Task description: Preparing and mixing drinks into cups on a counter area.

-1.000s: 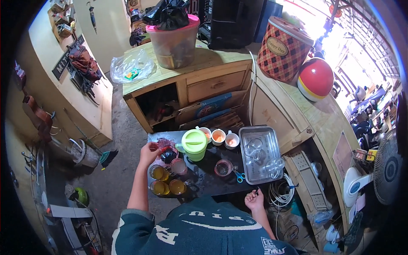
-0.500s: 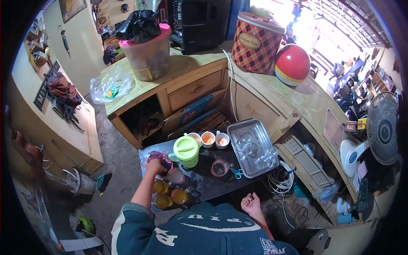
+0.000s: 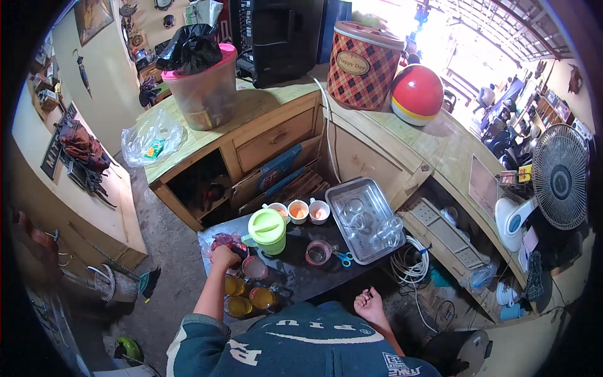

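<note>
At the left end of the low dark table, my left hand (image 3: 223, 256) is closed at a purplish-red plastic bag (image 3: 225, 240); the fingertips are partly hidden. Right beside it stands a light green lidded pitcher (image 3: 267, 231). Near that hand are a glass mug of pale liquid (image 3: 255, 268) and several glass mugs of yellow liquid (image 3: 261, 298). My right hand (image 3: 369, 305), its fingers loosely curled and nothing seen in them, hangs off the table's near edge. A glass mug with a little dark liquid (image 3: 318, 252) stands beside blue-handled scissors (image 3: 344, 258).
Three white cups (image 3: 298, 212) with orange contents line the far side. A metal tray (image 3: 383, 254) holds several empty glasses at the right. Coiled white cable (image 3: 409, 269) lies beyond it. A wooden counter (image 3: 264, 135) wraps around, bearing a bucket, a plaid canister and a fan (image 3: 561, 176).
My left hand has shifted slightly at the purplish-red bag, which looks more bunched. The whole view has swung a little. My right hand stays curled off the table's edge.
</note>
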{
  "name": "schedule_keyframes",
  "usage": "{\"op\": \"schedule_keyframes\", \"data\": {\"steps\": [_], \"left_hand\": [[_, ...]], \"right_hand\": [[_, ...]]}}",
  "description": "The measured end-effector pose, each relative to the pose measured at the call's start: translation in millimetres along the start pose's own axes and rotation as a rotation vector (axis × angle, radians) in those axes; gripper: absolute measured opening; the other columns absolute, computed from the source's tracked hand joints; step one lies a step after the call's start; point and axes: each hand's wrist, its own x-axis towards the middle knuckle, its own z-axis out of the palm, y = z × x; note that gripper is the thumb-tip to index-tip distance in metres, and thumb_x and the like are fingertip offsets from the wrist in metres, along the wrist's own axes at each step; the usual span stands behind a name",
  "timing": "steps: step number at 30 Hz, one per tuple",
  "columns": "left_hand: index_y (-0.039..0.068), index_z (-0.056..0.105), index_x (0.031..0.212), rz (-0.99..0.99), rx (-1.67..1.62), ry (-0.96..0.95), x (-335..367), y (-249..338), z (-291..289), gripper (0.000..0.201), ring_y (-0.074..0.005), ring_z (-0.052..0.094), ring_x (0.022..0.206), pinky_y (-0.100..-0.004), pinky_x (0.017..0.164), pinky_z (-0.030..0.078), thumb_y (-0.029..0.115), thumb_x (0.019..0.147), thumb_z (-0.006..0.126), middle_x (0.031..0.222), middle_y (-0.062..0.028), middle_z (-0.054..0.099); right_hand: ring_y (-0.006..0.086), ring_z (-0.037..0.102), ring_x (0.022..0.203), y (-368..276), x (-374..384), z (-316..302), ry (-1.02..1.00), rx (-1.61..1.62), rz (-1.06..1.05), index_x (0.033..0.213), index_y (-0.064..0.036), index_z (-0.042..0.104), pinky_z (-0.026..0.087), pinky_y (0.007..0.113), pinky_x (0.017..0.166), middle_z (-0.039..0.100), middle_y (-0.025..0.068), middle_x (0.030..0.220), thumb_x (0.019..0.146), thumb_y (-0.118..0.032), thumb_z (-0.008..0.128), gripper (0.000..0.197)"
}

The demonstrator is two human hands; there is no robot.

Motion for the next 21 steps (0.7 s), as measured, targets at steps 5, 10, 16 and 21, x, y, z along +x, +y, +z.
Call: {"op": "schedule_keyframes", "data": {"steps": [5, 10, 16, 21], "left_hand": [[0.000, 0.072, 0.093, 0.051, -0.050, 0.226, 1, -11, 4, 0.049, -0.0336, 0.067, 0.093, -0.0398, 0.084, 0.054, 0.029, 0.055, 0.082, 0.098, -0.0209, 0.069], [0.000, 0.065, 0.094, 0.085, -0.180, 0.396, -54, 1, -42, 0.036, -0.0387, 0.065, 0.093, -0.0424, 0.082, 0.052, 0.016, 0.063, 0.073, 0.096, -0.0225, 0.067], [0.001, 0.060, 0.102, 0.227, -0.984, 0.498, -102, -3, -80, 0.051, -0.0222, 0.065, 0.086, -0.0359, 0.076, 0.054, 0.008, 0.058, 0.084, 0.089, -0.0104, 0.066], [-0.003, 0.058, 0.115, 0.580, -1.607, -0.175, -154, 55, -96, 0.048, -0.0204, 0.067, 0.091, -0.0341, 0.086, 0.055, 0.000, 0.070, 0.074, 0.103, -0.0105, 0.067]], "right_hand": [[0.0115, 0.031, 0.050, -3, 2, 5, 0.006, -0.008, 0.052, 0.072, -0.0100, 0.054, 0.025, 0.026, 0.049, 0.033, -0.0033, 0.055, 0.094, -0.042, 0.053, 0.039], [0.0119, 0.031, 0.048, -19, 5, 8, 0.033, -0.024, -0.012, 0.070, -0.0115, 0.053, 0.025, 0.027, 0.047, 0.033, -0.0032, 0.055, 0.096, -0.044, 0.049, 0.041], [0.0103, 0.031, 0.045, -35, 0, 27, 0.023, -0.249, -0.411, 0.077, -0.0165, 0.052, 0.024, 0.027, 0.040, 0.033, -0.0049, 0.056, 0.097, -0.050, 0.046, 0.039], [0.0064, 0.031, 0.047, -34, -40, 93, -0.240, -0.643, -0.678, 0.093, -0.0117, 0.050, 0.025, 0.022, 0.040, 0.034, -0.0052, 0.060, 0.099, -0.049, 0.043, 0.038]]}}
